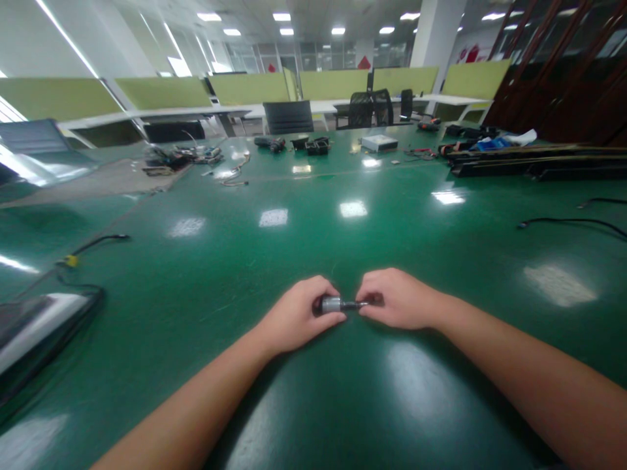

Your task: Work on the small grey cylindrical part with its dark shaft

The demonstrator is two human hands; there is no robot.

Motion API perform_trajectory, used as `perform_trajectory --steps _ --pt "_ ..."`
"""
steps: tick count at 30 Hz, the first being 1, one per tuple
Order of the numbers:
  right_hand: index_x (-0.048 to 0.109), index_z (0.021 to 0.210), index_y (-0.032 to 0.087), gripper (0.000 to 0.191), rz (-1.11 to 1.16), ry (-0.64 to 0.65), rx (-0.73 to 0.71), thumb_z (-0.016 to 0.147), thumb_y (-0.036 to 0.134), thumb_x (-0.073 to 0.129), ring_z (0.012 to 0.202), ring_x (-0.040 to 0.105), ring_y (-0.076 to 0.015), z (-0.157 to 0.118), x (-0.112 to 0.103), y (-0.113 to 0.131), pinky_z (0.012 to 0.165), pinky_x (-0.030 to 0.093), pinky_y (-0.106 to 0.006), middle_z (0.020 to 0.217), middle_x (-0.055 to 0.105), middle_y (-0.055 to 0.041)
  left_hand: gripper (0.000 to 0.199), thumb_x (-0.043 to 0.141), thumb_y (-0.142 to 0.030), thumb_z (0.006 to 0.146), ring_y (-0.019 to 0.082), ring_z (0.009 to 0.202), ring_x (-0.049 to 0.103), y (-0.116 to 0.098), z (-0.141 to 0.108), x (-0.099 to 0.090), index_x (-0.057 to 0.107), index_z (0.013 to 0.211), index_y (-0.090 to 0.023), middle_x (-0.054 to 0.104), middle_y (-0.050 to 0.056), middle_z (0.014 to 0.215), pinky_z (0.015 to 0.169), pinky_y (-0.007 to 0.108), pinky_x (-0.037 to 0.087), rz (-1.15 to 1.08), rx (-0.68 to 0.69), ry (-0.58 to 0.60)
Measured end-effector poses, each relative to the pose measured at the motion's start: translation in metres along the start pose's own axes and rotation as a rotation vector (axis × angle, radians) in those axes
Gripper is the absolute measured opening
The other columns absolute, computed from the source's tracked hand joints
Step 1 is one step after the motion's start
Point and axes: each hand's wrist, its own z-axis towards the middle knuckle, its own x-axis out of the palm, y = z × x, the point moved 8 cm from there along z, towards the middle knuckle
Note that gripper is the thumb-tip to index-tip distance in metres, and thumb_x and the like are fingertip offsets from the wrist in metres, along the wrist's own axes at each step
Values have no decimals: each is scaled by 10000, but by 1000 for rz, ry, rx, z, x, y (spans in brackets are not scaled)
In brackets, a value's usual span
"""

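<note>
Low over the green table (220, 235), or resting on it, is a small silver-and-black cylinder with a thin dark shaft (331, 305); its exact kind does not show. My left hand (301, 310) is closed around the thick end, thumb along the near side. From the other side, my right hand (394, 300) pinches the tip of the shaft between thumb and fingers. The piece lies roughly level between both hands, shaft pointing right. My fingers hide its two ends.
At the left edge sits a dark device with a pale panel (53, 323) and a black cable (100, 243). Another cable (573, 222) lies right. Farther back are tangled wires and parts (181, 156), a silver box (379, 143) and long black bars (539, 163).
</note>
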Motion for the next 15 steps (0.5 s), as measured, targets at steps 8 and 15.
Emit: perform_trajectory --steps 8,15 --pt "750 882 182 91 16 33 15 810 212 703 746 596 -140 -4 -6 -7 665 430 -250 834 686 -27 239 728 -399 851 187 792 598 2 -3 0 653 960 -200 651 25 899 698 288 452 -2 1 7" --pt "758 872 180 99 40 60 93 792 209 706 691 581 -135 -7 -12 -18 624 422 -250 782 684 -19 245 722 -405 863 185 811 592 4 -7 0 645 978 -202 646 22 924 715 293 448 0 8 7"
